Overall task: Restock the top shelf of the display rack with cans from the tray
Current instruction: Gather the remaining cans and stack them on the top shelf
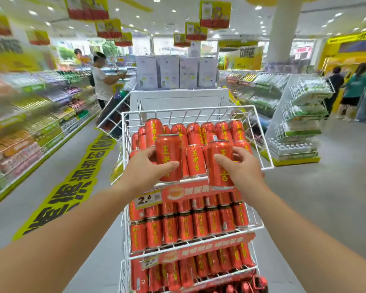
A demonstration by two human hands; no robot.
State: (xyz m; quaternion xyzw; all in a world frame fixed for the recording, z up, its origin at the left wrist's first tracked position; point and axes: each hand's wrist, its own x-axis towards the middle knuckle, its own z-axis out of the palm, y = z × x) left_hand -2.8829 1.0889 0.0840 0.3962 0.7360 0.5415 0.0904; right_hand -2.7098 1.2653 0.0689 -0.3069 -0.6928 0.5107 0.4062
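Risk, as I judge it: front row of the top shelf [262, 149] is crowded, so pushing either can in could topple neighbours over the low wire lip. Left hand [144, 172], grip closed round left can [169, 157]; right hand [241, 166], grip round right can [221, 163]. Both red, yellow-lettered, upright, near shelf front.

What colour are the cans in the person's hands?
Red with yellow characters, seen on the can in the left hand in the head view.
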